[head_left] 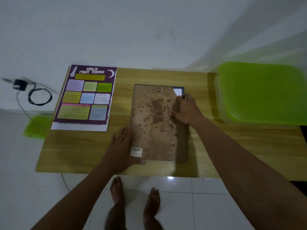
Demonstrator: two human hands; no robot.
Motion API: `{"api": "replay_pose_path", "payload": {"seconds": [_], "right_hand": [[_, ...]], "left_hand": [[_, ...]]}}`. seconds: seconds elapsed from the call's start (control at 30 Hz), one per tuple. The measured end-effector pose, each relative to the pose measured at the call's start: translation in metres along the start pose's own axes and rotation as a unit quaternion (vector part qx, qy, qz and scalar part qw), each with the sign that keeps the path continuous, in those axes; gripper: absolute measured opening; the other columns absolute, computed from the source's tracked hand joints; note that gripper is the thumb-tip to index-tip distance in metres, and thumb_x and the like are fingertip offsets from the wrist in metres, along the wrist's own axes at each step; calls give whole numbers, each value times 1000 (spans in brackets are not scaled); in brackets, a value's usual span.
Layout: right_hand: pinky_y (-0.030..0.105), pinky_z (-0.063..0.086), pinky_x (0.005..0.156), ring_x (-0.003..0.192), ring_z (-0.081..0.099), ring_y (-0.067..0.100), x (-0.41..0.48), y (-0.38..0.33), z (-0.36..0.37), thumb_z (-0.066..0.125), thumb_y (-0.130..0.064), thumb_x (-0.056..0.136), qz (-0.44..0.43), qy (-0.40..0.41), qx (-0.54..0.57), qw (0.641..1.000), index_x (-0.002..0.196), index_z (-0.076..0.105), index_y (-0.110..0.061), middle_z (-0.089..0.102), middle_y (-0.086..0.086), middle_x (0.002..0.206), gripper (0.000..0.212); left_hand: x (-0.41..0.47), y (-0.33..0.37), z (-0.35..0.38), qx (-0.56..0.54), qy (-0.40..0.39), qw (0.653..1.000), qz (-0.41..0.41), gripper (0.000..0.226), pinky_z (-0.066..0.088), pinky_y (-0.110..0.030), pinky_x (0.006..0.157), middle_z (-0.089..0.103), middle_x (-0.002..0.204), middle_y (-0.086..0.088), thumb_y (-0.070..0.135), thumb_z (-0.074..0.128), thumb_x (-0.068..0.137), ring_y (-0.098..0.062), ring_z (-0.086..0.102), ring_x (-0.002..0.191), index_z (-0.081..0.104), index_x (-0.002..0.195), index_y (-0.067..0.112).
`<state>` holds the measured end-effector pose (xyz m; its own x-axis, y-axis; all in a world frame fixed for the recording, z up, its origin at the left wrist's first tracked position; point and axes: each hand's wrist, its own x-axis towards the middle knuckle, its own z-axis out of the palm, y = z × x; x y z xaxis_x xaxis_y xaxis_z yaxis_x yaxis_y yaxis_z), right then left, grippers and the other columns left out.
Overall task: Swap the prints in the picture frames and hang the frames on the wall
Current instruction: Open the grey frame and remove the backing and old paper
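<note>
Forearms over table (79,150): left grip (121,150) flat against frame (183,89) edge, right grip (184,110) flat on backing board (154,123), neither clasping anything. Likely seating backing; next, lock tabs.

head view | single wide-angle | faces steeply down-forward | close above table (79,150)

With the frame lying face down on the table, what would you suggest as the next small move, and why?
Probably lift the backing board out from its right edge: the right hand rests there, the left hand braces the frame, and the purple poster lies ready beside it.
</note>
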<state>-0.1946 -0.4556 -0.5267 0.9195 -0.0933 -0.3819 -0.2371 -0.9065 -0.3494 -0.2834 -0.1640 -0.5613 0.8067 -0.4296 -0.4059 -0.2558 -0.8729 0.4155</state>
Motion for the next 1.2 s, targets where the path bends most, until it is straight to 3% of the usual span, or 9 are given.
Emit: {"api": "replay_pose_path", "payload": {"seconds": [0.3,0.53,0.67,0.8,0.9,0.97,1.03,1.1,1.2], "right_hand": [[43,38,107,131,28,32,11,-9,-9,89,-34,69,52,-5,84,995,130,50,-12,28,9,137,76],[45,39,105,126,32,29,15,-10,-16,92,-25,63,82,1,159,984,127,42,-18,32,6,132,81],[41,54,85,109,53,22,10,-6,-25,84,-2,72,41,-22,346,937,119,40,-20,50,-7,107,67],[45,59,84,102,63,26,2,5,-29,68,6,85,71,-36,451,889,120,56,-29,62,8,113,52],[38,59,82,102,66,22,-2,15,-25,62,9,88,86,-38,516,851,124,59,-30,67,7,114,53],[33,56,78,102,66,21,-3,17,-22,60,10,89,85,-38,544,834,127,59,-29,67,5,115,55],[33,56,77,106,64,23,-3,17,-20,57,12,90,80,-40,564,821,127,59,-29,65,6,120,55],[35,57,81,109,63,24,-3,17,-19,56,12,90,80,-41,578,811,126,60,-29,64,6,122,55],[38,57,83,109,64,26,-2,15,-20,54,12,92,77,-42,589,803,125,61,-31,66,7,121,55]], "left_hand": [[0,1,6,1,19,1000,-9,146,-7,-49,120,-24,158,0,97,43,51,-19,-21,146,-36,141,14],[1,8,3,-25,25,999,-28,146,-7,-48,120,-16,161,1,91,55,52,-18,-16,148,-32,144,16],[2,9,2,-37,36,998,-33,147,-5,-48,120,-11,162,0,90,56,51,-17,-12,148,-26,147,15],[2,9,0,-36,38,998,-36,145,-7,-49,120,-9,162,0,90,55,51,-17,-14,148,-20,150,16],[4,11,-3,-75,63,994,-58,128,-3,-47,119,2,161,5,90,48,63,-19,-5,149,-6,154,17],[8,12,-6,-79,120,988,-58,100,18,-51,118,27,157,2,79,41,77,-24,19,147,16,153,19],[14,15,-11,-84,182,978,-57,72,41,-46,104,53,136,-1,65,45,85,-24,47,128,39,142,22],[18,20,-19,-91,214,970,-65,58,46,-43,96,61,124,-3,51,56,89,-24,55,114,47,137,20],[25,29,-29,-113,224,964,-82,50,46,-47,95,63,119,-7,37,61,89,-26,56,109,52,135,18]]}}
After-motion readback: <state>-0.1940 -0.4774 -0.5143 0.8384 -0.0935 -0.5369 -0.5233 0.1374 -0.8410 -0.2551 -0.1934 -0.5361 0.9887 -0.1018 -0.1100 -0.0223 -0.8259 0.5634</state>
